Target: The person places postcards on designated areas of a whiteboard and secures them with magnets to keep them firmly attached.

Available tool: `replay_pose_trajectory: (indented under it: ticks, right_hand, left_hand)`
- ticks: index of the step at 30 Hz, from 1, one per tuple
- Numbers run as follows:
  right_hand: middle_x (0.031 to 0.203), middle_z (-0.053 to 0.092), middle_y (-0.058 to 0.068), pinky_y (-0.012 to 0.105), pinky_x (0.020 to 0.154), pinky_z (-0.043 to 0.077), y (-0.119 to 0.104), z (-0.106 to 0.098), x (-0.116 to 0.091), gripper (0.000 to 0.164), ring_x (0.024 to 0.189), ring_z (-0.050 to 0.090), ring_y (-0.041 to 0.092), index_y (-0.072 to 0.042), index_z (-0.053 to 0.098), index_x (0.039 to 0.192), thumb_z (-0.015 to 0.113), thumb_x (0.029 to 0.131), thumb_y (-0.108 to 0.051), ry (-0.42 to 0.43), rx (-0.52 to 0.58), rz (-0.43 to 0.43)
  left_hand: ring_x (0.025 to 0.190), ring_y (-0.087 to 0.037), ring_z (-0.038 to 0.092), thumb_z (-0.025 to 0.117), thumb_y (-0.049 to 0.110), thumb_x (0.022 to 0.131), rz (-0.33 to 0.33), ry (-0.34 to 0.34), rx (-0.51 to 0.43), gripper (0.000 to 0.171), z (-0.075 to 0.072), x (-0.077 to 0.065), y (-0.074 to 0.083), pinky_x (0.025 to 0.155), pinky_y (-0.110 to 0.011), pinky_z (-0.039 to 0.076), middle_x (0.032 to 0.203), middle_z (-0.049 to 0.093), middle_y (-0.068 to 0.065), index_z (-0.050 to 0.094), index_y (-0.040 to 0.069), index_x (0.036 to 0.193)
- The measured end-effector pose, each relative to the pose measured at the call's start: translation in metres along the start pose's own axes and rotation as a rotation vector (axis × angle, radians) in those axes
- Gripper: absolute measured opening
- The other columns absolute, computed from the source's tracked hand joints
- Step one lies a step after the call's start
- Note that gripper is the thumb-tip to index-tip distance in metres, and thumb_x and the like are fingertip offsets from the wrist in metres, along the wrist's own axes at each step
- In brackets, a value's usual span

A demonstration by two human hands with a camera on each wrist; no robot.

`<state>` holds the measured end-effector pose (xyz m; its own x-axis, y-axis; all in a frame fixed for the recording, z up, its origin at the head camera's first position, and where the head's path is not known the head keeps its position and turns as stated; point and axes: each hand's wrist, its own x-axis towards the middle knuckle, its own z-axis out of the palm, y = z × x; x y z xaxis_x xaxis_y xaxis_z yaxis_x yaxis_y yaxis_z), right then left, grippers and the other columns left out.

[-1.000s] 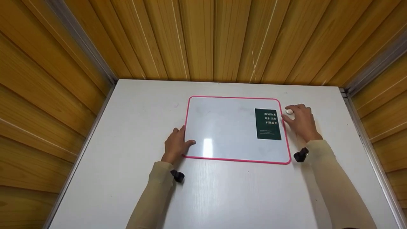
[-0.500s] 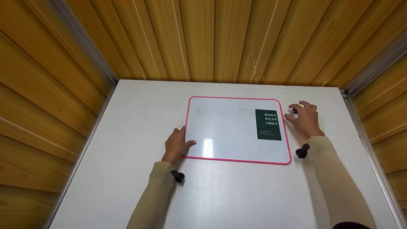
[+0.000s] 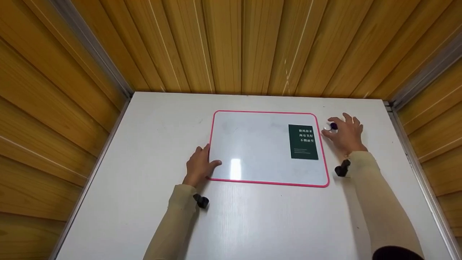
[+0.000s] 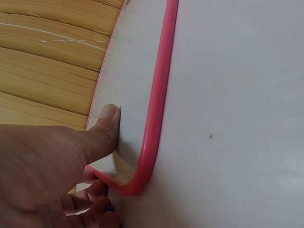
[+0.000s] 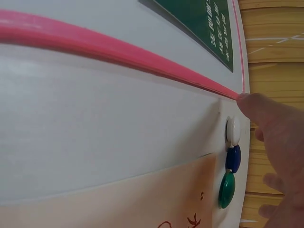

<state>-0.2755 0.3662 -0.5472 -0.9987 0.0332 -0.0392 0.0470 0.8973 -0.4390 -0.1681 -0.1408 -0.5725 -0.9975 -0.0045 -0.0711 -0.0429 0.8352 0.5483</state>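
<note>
A whiteboard [image 3: 252, 148] with a pink rim lies on the white table, a dark green card [image 3: 303, 142] near its right side. My left hand [image 3: 199, 165] grips the board's lower left edge, thumb on its face and fingers curled at the rim; the left wrist view shows this thumb [image 4: 107, 128] up close. My right hand [image 3: 345, 133] hovers spread just right of the board, its thumb by the pink rim. Between its thumb and forefinger appear a white round magnet [image 5: 233, 131] and a blue one [image 5: 233, 158]; a green one [image 5: 227, 190] adjoins them in the right wrist view, apart from the fingers.
A peach card [image 5: 142, 194] with red writing lies beneath the right wrist. Wood-patterned walls [image 3: 227, 47] stand behind the table [image 3: 252, 224] and on both sides. Black wrist cameras [image 3: 201, 200] hang from the sleeves.
My right hand has shifted slightly right and away, and its fingers have spread, so the blue magnet now shows beside the white one. The left hand stays on the board.
</note>
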Motion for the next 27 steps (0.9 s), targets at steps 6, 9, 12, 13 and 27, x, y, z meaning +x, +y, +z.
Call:
replay_pose_trajectory:
  ticks: [6, 9, 12, 13, 27]
  right_hand:
    - [0.163, 0.011, 0.035, 0.079, 0.108, -0.004, 0.0056, 0.0029, 0.0026, 0.065, 0.147, 0.003, 0.06, -0.008, 0.053, 0.146, 0.072, 0.094, -0.04, 0.003, -0.028, -0.013]
    - [0.163, 0.009, 0.036, 0.08, 0.107, -0.006, 0.0064, 0.0015, 0.0025, 0.064, 0.146, 0.001, 0.062, -0.007, 0.054, 0.146, 0.071, 0.094, -0.04, -0.004, -0.029, -0.016]
    - [0.162, 0.008, 0.036, 0.08, 0.106, -0.008, 0.0075, -0.0012, 0.0026, 0.064, 0.145, -0.003, 0.064, -0.006, 0.054, 0.145, 0.071, 0.094, -0.042, -0.023, -0.028, -0.01]
    - [0.162, 0.008, 0.037, 0.079, 0.106, -0.008, 0.0082, -0.0019, 0.003, 0.064, 0.145, -0.004, 0.064, -0.006, 0.054, 0.144, 0.071, 0.095, -0.042, -0.029, -0.031, -0.008]
    - [0.161, 0.012, 0.036, 0.078, 0.109, -0.006, 0.0049, -0.0017, 0.0063, 0.055, 0.145, 0.001, 0.063, -0.004, 0.059, 0.14, 0.07, 0.096, -0.035, -0.045, -0.039, 0.004]
  left_hand:
    - [0.079, -0.024, 0.051, 0.084, 0.039, 0.086, 0.012, 0.001, 0.004, 0.086, -0.0011, -0.0004, -0.002, 0.077, -0.046, 0.051, 0.106, 0.058, -0.016, 0.045, 0.004, 0.154]
    - [0.08, -0.024, 0.051, 0.084, 0.04, 0.086, 0.012, 0.004, 0.006, 0.087, -0.0011, -0.0007, -0.0022, 0.079, -0.046, 0.052, 0.106, 0.058, -0.016, 0.045, 0.004, 0.154]
    - [0.084, -0.025, 0.054, 0.084, 0.04, 0.086, 0.005, 0.005, 0.004, 0.086, -0.0003, -0.0005, -0.0013, 0.083, -0.046, 0.052, 0.108, 0.059, -0.016, 0.045, 0.005, 0.155]
    - [0.085, -0.026, 0.054, 0.084, 0.04, 0.086, 0.004, 0.005, 0.003, 0.086, -0.0002, -0.0006, -0.001, 0.083, -0.046, 0.052, 0.109, 0.059, -0.016, 0.045, 0.005, 0.155]
    - [0.089, -0.027, 0.056, 0.083, 0.039, 0.087, -0.001, 0.0, -0.003, 0.085, -0.0002, -0.0006, -0.0006, 0.087, -0.048, 0.052, 0.111, 0.06, -0.017, 0.045, 0.005, 0.155]
